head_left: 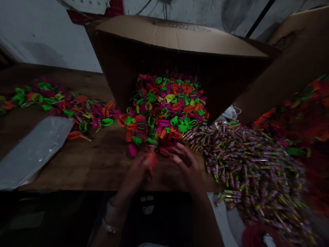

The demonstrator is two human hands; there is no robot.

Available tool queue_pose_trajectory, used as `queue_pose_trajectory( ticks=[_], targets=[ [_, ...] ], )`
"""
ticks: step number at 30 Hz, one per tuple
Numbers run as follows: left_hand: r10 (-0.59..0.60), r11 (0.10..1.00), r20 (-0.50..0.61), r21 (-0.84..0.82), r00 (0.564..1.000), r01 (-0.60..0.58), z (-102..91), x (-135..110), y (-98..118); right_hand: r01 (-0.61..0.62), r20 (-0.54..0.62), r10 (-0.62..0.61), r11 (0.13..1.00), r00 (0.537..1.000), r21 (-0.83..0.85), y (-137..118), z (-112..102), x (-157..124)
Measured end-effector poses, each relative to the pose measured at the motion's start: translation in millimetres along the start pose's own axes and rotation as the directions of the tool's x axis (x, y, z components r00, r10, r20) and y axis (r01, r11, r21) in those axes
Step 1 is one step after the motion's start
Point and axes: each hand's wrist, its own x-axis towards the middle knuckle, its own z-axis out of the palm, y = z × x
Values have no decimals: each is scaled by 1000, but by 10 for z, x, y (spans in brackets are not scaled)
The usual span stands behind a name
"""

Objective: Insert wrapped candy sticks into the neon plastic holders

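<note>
I see the left hand point(138, 169) closed around an orange piece point(151, 160), which sits at its thumb and fingertips. Blur softens it; its long axis seems to run roughly away from me, but I can't tell which end leads. The right hand point(189, 166) is half open, fingers curled; a flat orange band point(165, 151) lies on the desk point(84, 164) just beyond its fingertips, long axis mostly sideways. Contact there I can't confirm. Both pieces lie before the colourful heap point(167, 111).
</note>
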Motion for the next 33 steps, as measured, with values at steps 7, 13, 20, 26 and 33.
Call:
queue_pose_trajectory(
  ticks=[7, 13, 20, 26, 33],
  targets=[
    [211, 963, -331, -91, 920, -254, -528, 314, 300, 92, -108, -215, 749, 971, -656, 111, -431, 416],
    [340, 724, -373, 690, 863, 13, -571, 465, 4, -54, -149, -241, 363, 959, -930, 87, -519, 1061],
    [475, 799, -260, 528, 841, -288, -340, 406, 11, 82, 84, -51, -34, 995, -996, 46, -394, 1278],
    [258, 962, -193, -36, 947, -269, -107, 150, 51, 211, 194, 99, -220, 976, -952, -4, -391, 1265],
    [105, 987, -29, -123, 994, -107, 25, 42, 14, 326, 286, 180, -265, 941, -907, -123, -355, 1118]
  ],
)
